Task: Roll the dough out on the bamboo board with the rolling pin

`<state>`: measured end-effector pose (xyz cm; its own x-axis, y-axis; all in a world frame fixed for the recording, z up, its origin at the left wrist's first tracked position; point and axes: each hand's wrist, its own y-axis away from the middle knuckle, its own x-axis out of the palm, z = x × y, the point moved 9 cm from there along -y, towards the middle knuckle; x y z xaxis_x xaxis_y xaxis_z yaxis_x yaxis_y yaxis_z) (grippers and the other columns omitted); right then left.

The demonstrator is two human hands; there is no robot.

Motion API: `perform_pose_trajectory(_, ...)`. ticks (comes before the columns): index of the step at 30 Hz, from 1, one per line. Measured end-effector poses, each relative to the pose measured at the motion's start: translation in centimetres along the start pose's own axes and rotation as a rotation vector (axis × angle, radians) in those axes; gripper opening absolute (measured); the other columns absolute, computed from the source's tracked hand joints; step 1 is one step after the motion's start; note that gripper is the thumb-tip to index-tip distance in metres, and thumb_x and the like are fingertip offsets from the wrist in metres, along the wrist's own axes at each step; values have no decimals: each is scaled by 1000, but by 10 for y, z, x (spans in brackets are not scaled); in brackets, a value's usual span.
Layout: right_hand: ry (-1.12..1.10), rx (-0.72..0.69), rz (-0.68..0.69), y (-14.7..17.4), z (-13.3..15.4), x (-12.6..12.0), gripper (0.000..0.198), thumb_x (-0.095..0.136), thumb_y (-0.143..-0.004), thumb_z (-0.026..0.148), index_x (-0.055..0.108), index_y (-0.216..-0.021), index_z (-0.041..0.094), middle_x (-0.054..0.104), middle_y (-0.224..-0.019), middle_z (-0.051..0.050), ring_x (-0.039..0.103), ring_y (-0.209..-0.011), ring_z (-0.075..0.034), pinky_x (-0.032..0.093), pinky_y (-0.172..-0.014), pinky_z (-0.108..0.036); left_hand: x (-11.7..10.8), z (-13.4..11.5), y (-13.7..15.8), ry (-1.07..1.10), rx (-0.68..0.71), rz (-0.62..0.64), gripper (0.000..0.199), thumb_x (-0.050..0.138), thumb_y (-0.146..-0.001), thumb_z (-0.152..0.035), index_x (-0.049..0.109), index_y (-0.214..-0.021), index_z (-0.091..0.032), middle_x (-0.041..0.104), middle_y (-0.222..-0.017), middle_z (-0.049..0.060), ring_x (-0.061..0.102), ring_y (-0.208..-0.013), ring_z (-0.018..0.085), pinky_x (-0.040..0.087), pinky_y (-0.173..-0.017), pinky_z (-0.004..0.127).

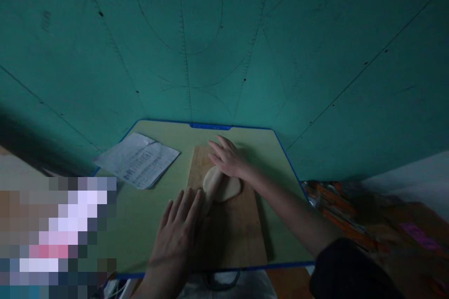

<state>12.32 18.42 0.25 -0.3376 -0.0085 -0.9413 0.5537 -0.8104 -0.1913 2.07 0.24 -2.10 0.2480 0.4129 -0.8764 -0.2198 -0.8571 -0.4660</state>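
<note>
A flattened round of pale dough (pixel 228 190) lies on a wooden cutting board (pixel 242 243). Across the dough's left part runs a slim wooden rolling pin (pixel 212 190), slanting from lower left to upper right. My left hand (pixel 180 222) rests by the pin's near end with fingers stretched forward; its thumb side is in shadow. At the far end, my right hand (pixel 228 156) lies over the pin with fingers spread, hiding that tip. Both hands appear to press on the pin with flat palms rather than wrap round it.
The board sits on a pale folding table (pixel 280 224) with a blue rim. A creased printed paper (pixel 143 161) lies left of the board. A green wall (pixel 224 56) rises behind the table. Cardboard boxes (pixel 396 229) stand at the right, and a blurred-out patch covers the lower left.
</note>
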Motion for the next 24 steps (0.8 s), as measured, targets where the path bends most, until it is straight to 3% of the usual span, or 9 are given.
perform_pose_trajectory(3,37,-127,9,-27,30,2,41,41,-104,38,59,-136,21,45,-151,-12,39,-140,-24,28,-118,-41,-3,9,3,6,-57,-43,61,42,-98,-33,27,-157,-27,60,-141,13,55,-132,32,47,-105,50)
perform_pose_trajectory(5,44,-132,27,-30,34,4,38,43,-104,36,62,-133,20,48,-149,-12,39,-140,-24,27,-118,-41,-5,4,2,27,-46,-34,65,44,-98,-37,24,-158,-25,57,-144,14,49,-137,34,44,-108,55)
perform_pose_trajectory(8,56,-32,37,-10,15,3,41,49,-99,31,58,-137,19,44,-153,-14,34,-144,-28,22,-120,-47,-5,-15,-3,83,13,9,72,49,-95,-38,21,-158,-19,51,-149,18,38,-144,39,39,-111,62)
perform_pose_trajectory(11,58,120,24,27,-19,-1,47,44,-99,31,50,-145,20,36,-159,-15,31,-147,-30,24,-118,-53,-8,-43,-10,178,89,23,73,50,-93,-27,21,-158,-14,44,-153,21,35,-146,39,42,-110,61)
perform_pose_trajectory(15,87,250,65,59,-44,-4,57,34,-103,36,31,-155,12,38,-157,-20,30,-148,-31,18,-119,-57,-18,-70,-14,318,188,76,72,44,-91,-16,20,-159,-19,38,-159,15,32,-148,34,44,-111,57)
perform_pose_trajectory(19,75,225,108,41,-22,3,58,33,-104,35,27,-156,11,39,-157,-20,32,-147,-30,18,-120,-54,-34,-56,-10,423,146,109,74,39,-90,-16,16,-160,-23,37,-160,12,33,-148,33,43,-112,59)
perform_pose_trajectory(24,41,81,61,-9,40,14,48,41,-101,32,47,-146,15,40,-155,-18,33,-145,-29,20,-119,-50,-45,-14,9,538,-30,119,63,33,-96,-18,25,-157,-33,36,-160,8,37,-146,33,42,-113,57)
